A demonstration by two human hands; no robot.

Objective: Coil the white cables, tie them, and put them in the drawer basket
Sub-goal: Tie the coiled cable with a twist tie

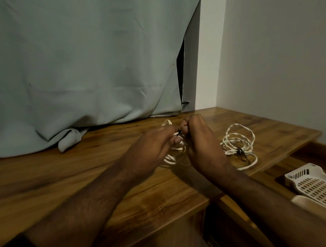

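The basket (pixel 319 187) sat in the open drawer right of the desk (pixel 84 178); on the desk both hands, left (pixel 150 149) and right (pixel 201 145), pinched what seemed a dark tie on a coil (pixel 175 153); right of them lay a tied coil (pixel 240 146); the curtain (pixel 75 62) hung behind.

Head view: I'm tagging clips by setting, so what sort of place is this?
Probably a room in a home: a wooden cabinet top against a plain wall, a pale curtain draped onto it, and a white plastic basket in an open drawer.
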